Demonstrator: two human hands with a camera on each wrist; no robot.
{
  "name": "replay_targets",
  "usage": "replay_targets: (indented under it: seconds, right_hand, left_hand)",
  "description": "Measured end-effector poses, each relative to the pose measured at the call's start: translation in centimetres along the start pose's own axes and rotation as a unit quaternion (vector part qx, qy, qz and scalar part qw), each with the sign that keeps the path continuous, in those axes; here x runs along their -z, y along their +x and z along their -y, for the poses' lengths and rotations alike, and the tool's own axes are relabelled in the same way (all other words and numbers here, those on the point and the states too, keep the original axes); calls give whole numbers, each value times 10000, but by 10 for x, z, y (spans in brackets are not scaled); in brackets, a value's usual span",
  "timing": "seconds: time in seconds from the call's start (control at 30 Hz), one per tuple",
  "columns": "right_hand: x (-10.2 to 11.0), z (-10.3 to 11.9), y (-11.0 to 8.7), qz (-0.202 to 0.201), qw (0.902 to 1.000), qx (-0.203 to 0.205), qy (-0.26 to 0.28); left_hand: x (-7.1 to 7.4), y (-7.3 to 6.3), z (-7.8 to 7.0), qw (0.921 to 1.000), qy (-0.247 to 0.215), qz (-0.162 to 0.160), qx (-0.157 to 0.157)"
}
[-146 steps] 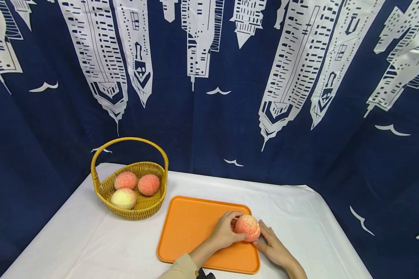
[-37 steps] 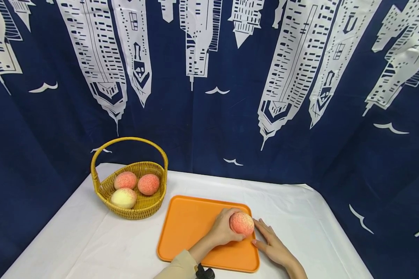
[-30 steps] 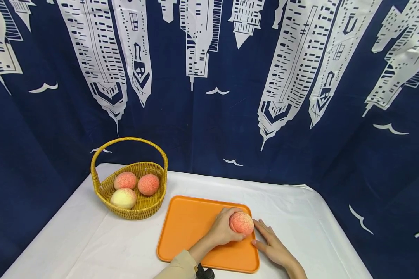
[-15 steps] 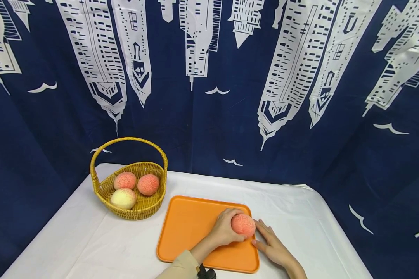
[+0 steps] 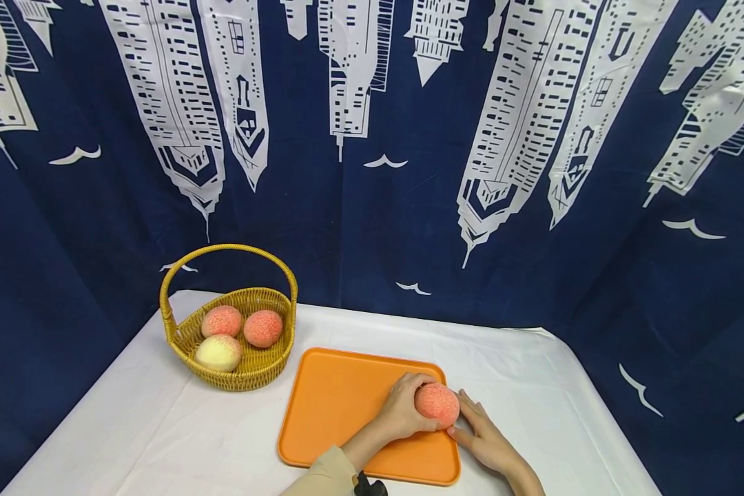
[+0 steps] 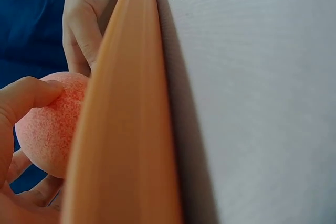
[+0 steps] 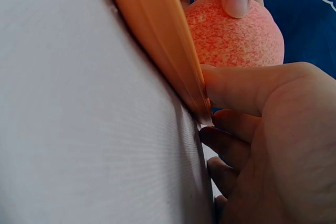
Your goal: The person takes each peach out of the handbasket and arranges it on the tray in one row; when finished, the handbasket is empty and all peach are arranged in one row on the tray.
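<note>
My left hand (image 5: 403, 408) grips a pink speckled peach (image 5: 438, 405) over the right end of an orange tray (image 5: 341, 393). In the left wrist view, its thumb lies across the near side of the peach (image 6: 52, 129), with other fingers behind it. My right hand (image 5: 486, 437) is at the tray's right edge, fingers extended and spread beside the peach. The right wrist view has its thumb (image 7: 236, 85) at the rim of the tray (image 7: 157, 30), just in front of the peach (image 7: 236, 38); the other fingers lie lower, near the white cloth.
A yellow wicker basket (image 5: 248, 382) with a tall handle stands left of the tray. Inside are two pink peaches (image 5: 263, 328) (image 5: 222, 322) and a pale yellow one (image 5: 219, 353). White cloth (image 5: 180, 427) covers the table, and a dark blue printed curtain (image 5: 372, 227) hangs behind.
The peach has turned in my left hand, its yellowish speckled side giving way to an even pink one. Over the last second it has shifted slightly right, towards my right hand, which stays put.
</note>
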State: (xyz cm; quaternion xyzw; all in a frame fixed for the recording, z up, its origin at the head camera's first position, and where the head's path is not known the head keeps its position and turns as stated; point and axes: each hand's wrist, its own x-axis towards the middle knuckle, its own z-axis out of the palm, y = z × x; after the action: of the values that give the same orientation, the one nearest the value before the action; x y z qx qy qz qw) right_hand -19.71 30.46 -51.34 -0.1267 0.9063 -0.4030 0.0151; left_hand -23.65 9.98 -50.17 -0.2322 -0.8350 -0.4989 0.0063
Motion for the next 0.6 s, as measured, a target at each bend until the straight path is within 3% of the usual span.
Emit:
replay_targets:
  seconds: [0.33,0.6]
  right_hand:
    - [0,2,1,184,9991,-382,-17]
    - [1,3,1,167,9993,-323,-11]
  left_hand:
    - [0,0,1,9999,32,-87,-81]
    - [2,-1,1,10000,46,-24,-51]
